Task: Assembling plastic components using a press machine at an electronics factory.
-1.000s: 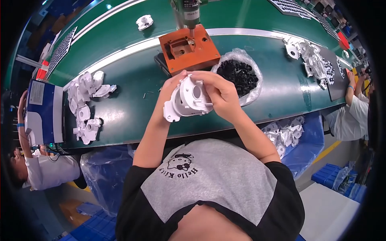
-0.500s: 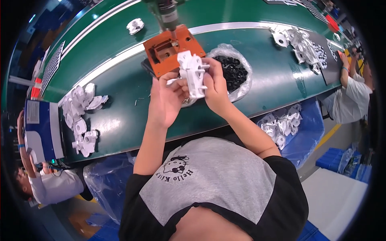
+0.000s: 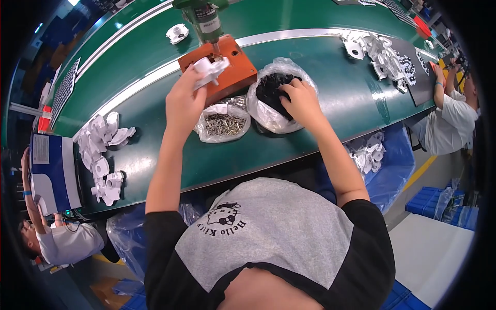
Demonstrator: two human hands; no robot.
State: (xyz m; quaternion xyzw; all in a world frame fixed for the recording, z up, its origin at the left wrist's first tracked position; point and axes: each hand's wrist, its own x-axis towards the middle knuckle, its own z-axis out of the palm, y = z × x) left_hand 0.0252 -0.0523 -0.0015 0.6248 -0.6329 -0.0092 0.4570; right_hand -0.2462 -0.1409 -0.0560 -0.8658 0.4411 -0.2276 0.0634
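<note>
My left hand (image 3: 182, 98) grips a white plastic part (image 3: 212, 68) and holds it above the left side of an orange fixture block (image 3: 238, 75). Pointing down at that block is a green power screwdriver (image 3: 208, 25). My right hand (image 3: 306, 105) reaches into a clear plastic bag (image 3: 264, 118) of small black parts (image 3: 269, 95). Its fingers are bent and drawn together at the pile; whatever they pinch is hidden. In front of the block lies an open bag of metal screws (image 3: 223, 125).
Piles of white parts lie at the left (image 3: 95, 147) and far right (image 3: 380, 57) of the green table (image 3: 341, 98). One white part (image 3: 177, 33) rests beyond the fixture. A blue-lined bin (image 3: 395, 157) of white parts stands below the table edge. Other people sit on both sides.
The white part has passed from my right hand to my left, which moved up and left with it. My right hand has gone into the bag of black parts. The screw bag is uncovered.
</note>
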